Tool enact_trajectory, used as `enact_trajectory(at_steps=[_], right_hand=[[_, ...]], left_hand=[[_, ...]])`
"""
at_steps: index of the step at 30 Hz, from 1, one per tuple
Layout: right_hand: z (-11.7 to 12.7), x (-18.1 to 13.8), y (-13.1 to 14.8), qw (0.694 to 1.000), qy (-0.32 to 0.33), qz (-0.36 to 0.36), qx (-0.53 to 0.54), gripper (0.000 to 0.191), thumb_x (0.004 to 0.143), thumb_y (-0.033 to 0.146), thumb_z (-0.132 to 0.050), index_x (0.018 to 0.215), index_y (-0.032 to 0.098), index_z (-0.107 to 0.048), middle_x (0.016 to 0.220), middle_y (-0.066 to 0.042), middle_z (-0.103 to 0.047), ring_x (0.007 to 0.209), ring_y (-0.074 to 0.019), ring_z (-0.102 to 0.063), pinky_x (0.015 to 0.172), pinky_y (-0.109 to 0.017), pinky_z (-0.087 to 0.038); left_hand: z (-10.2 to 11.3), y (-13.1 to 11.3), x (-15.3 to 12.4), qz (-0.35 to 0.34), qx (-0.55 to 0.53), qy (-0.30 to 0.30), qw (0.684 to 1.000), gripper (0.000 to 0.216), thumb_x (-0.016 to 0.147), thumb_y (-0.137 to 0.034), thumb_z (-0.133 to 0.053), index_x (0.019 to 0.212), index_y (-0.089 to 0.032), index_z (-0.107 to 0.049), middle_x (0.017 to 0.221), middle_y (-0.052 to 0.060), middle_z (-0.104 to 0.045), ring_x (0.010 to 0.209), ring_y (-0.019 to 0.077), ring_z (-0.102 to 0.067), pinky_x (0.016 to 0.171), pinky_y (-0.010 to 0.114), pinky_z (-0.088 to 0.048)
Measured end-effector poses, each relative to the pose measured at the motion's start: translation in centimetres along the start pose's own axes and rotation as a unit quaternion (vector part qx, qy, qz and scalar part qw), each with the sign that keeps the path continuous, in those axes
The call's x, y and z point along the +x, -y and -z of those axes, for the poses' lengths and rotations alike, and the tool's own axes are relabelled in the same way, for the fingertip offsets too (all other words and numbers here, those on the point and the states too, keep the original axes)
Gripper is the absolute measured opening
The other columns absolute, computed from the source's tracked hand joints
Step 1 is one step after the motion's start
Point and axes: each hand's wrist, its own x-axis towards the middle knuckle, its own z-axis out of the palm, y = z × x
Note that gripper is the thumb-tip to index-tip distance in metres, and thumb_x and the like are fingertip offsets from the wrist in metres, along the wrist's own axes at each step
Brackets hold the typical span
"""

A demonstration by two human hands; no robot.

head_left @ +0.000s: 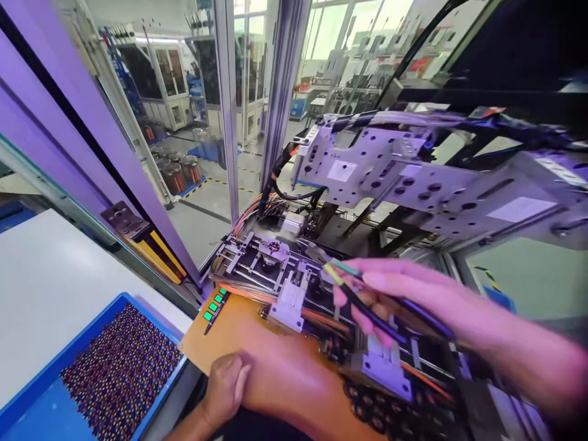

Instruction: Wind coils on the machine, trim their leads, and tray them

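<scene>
In my right hand point(381, 288) is a pair of pliers with yellow-green and black handles point(372, 315), blurred by motion. Their metal jaws point(316, 250) point up and left, over a machine bed with rails, clamps and small metal blocks. A round fixture point(274, 247) sits on the bed just left of the jaws; whether they touch any part cannot be made out. My left hand point(225, 383) is closed in a fist at the near edge of an orange-brown panel point(275, 361), with nothing visible in it.
At lower left, a blue tray point(34, 401) holds many small dark parts on a white table point(59, 263). Green-lit displays point(214, 308) sit on the panel's left. A large perforated metal plate point(351, 165) and cables overhang the bed. Frame posts point(287, 67) stand behind.
</scene>
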Motion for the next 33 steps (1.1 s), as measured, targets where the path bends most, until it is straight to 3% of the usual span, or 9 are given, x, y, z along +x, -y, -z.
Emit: enact_trajectory(at_steps=[4,7,10,17,28,33], right_hand=[[1.4,4.4,4.9,0.988,0.011,-0.093,-0.12,0.046,0.083,0.059,-0.058,0.085,0.013,-0.064,0.064,-0.009,-0.066,0.047,-0.0144,-0.061,0.044,-0.021,-0.049],[1.3,7.7,7.4,0.963,-0.004,-0.197,-0.185,0.039,0.092,0.039,-0.045,0.075,0.009,-0.063,0.062,-0.011,-0.066,0.043,-0.0124,-0.059,0.043,-0.019,-0.049],[0.9,10.5,8.5,0.947,-0.015,-0.246,-0.205,0.036,0.093,0.025,-0.039,0.069,0.009,-0.06,0.058,-0.009,-0.065,0.04,-0.0104,-0.058,0.041,-0.017,-0.046],[0.5,13.7,8.2,0.928,-0.013,-0.3,-0.219,0.034,0.091,0.023,-0.043,0.06,0.016,-0.053,0.054,-0.007,-0.064,0.043,-0.0145,-0.061,0.039,-0.02,-0.05],[0.6,14.2,7.7,0.913,-0.012,-0.329,-0.242,0.039,0.094,0.027,-0.042,0.062,0.014,-0.061,0.056,-0.008,-0.066,0.042,-0.015,-0.061,0.043,-0.023,-0.054],[0.5,14.3,7.4,0.922,-0.024,-0.312,-0.228,0.037,0.092,0.027,-0.044,0.061,0.014,-0.061,0.058,-0.009,-0.065,0.044,-0.0162,-0.062,0.044,-0.026,-0.056]], left_hand=[[-1.3,1.5,-0.2,-0.007,0.008,-0.005,1.0,0.011,0.091,-0.028,-0.057,0.096,-0.018,-0.058,0.081,0.006,-0.071,0.071,0.0177,-0.071,0.063,0.026,-0.057],[-1.6,2.2,-0.5,-0.011,0.012,-0.01,1.0,0.029,0.087,-0.03,-0.063,0.111,-0.017,-0.054,0.089,0.009,-0.073,0.077,0.0196,-0.073,0.068,0.028,-0.059],[-1.7,2.5,-0.7,-0.019,0.012,-0.009,1.0,0.027,0.088,-0.025,-0.062,0.113,-0.017,-0.054,0.087,0.008,-0.074,0.075,0.0193,-0.073,0.068,0.027,-0.06],[-1.6,2.5,0.2,-0.039,-0.014,0.034,0.999,0.021,0.088,-0.013,-0.058,0.108,-0.017,-0.057,0.091,0.008,-0.074,0.079,0.0178,-0.073,0.072,0.026,-0.059],[-1.5,2.3,0.4,-0.048,-0.033,0.049,0.997,0.019,0.086,-0.008,-0.059,0.103,-0.016,-0.059,0.087,0.008,-0.072,0.078,0.0168,-0.071,0.07,0.025,-0.057],[-1.5,2.4,0.6,-0.053,-0.036,0.053,0.997,0.02,0.086,-0.007,-0.057,0.102,-0.017,-0.059,0.086,0.008,-0.072,0.078,0.0168,-0.07,0.069,0.025,-0.057]])
